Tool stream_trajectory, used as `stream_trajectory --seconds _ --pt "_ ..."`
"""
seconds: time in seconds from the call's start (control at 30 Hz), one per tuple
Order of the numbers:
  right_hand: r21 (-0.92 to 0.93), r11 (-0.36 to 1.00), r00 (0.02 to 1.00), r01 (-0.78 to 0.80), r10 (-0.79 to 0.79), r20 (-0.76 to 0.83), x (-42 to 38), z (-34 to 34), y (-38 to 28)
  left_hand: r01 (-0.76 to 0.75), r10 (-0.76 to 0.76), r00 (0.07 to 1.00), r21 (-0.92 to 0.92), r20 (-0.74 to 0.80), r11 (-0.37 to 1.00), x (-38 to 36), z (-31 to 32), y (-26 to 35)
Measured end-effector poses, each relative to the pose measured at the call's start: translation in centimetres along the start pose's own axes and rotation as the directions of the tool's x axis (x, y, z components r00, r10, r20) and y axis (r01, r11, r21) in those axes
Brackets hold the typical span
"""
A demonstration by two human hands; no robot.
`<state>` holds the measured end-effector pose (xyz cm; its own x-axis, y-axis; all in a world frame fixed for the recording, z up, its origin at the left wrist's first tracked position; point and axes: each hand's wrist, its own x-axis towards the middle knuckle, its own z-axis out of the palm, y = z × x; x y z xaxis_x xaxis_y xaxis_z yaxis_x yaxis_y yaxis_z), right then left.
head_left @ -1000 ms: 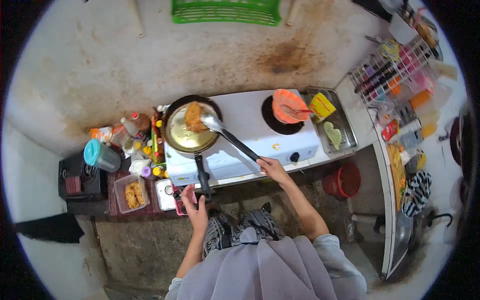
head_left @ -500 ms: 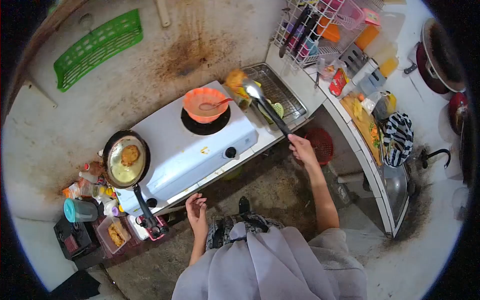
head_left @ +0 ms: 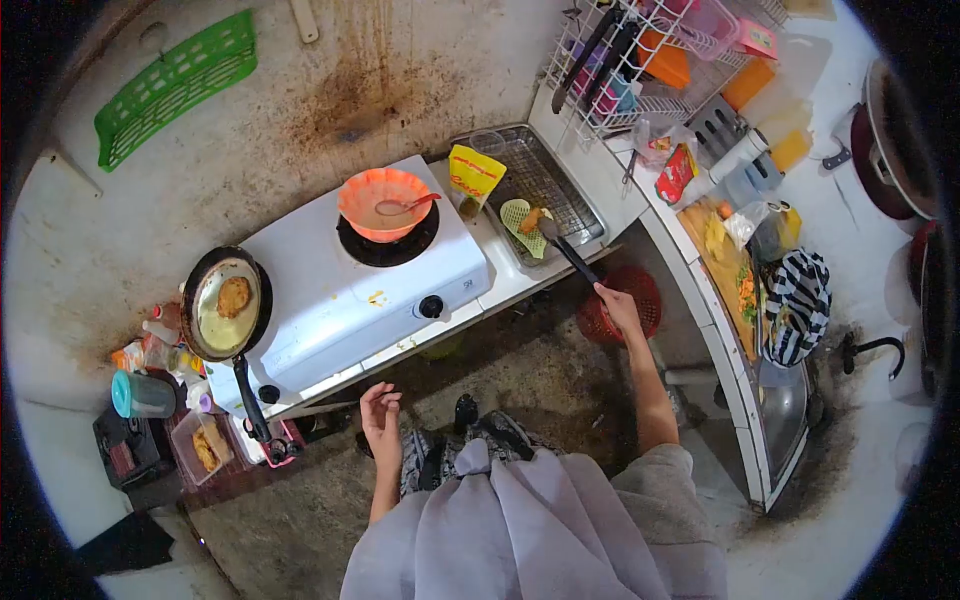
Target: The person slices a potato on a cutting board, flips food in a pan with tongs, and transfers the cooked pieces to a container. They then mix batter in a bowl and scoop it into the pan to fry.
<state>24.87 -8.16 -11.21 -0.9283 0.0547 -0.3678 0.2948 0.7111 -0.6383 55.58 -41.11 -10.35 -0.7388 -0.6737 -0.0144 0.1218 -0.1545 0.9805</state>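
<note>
My right hand (head_left: 618, 308) grips the black handle of a spatula (head_left: 572, 255), whose head points up and left. A browned fried piece (head_left: 532, 220) lies at the spatula's tip, over a light green perforated strainer (head_left: 519, 230) on the wire-racked metal tray (head_left: 590, 215). My left hand (head_left: 381, 408) is empty in front of the stove, its fingers loosely curled and apart. In the black frying pan (head_left: 262, 310) at the stove's left, another fried piece (head_left: 234, 297) sits in oil. An orange bowl (head_left: 372, 222) with a red spoon (head_left: 415, 201) rests on the right burner.
A yellow packet (head_left: 477, 172) stands between stove (head_left: 350, 300) and tray. Fried food fills a plastic box (head_left: 190, 462) at lower left. The right counter holds a cutting board (head_left: 722, 280) with chopped vegetables, a dish rack (head_left: 640, 95) and a striped cloth (head_left: 797, 305). Below is a red basket (head_left: 640, 290).
The spatula has moved down and right, from beside the bowl to the strainer, bringing the fried piece with it. The yellow packet is now uncovered. The whole view has shifted slightly.
</note>
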Motion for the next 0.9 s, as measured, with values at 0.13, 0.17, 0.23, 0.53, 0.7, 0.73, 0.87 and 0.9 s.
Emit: stream_trajectory --seconds 0.13,0.17,0.23,0.53,0.7,0.73,0.87,0.9 --pt "-0.203 0.972 0.99 0.118 -0.131 -0.053 -0.6 -1.5 -1.4 0.013 -0.013 1.0 -0.019 -0.026 1.0 -0.2 -0.5 -0.2" --pt "-0.282 0.95 0.983 0.134 -0.163 -0.083 -0.5 -1.8 -1.6 0.014 -0.014 0.999 -0.025 -0.028 1.0 -0.2 -0.5 -0.2" --pt "-0.42 0.901 0.975 0.106 -0.177 -0.135 -2.1 -2.6 -3.8 0.029 -0.029 0.999 -0.018 -0.033 0.999 -0.3 -0.7 0.1" --pt "-0.645 0.758 0.916 0.097 -0.321 -0.24 -6.1 -4.4 -9.6 -0.006 0.005 0.999 -0.031 -0.034 1.0 0.1 -3.6 0.9" --pt "-0.28 0.92 0.957 0.274 -0.289 -0.011 -8.9 -3.2 -14.3 -0.041 0.071 0.976 0.147 -0.207 0.988 0.3 -8.6 1.9" --pt "-0.283 0.91 0.951 0.302 -0.31 0.019 -10.0 -2.3 -16.2 -0.041 0.077 0.967 0.152 -0.242 0.988 0.3 -10.1 2.3" --pt "-0.003 0.847 0.823 0.531 -0.515 0.239 -12.4 4.9 -20.9 -0.007 0.356 0.853 0.673 -0.382 0.74 0.4 -15.9 4.0" --pt "-0.024 0.847 0.794 0.531 -0.488 0.362 -14.5 6.9 -23.8 0.005 0.354 0.834 0.648 -0.422 0.762 0.4 -17.5 3.6"
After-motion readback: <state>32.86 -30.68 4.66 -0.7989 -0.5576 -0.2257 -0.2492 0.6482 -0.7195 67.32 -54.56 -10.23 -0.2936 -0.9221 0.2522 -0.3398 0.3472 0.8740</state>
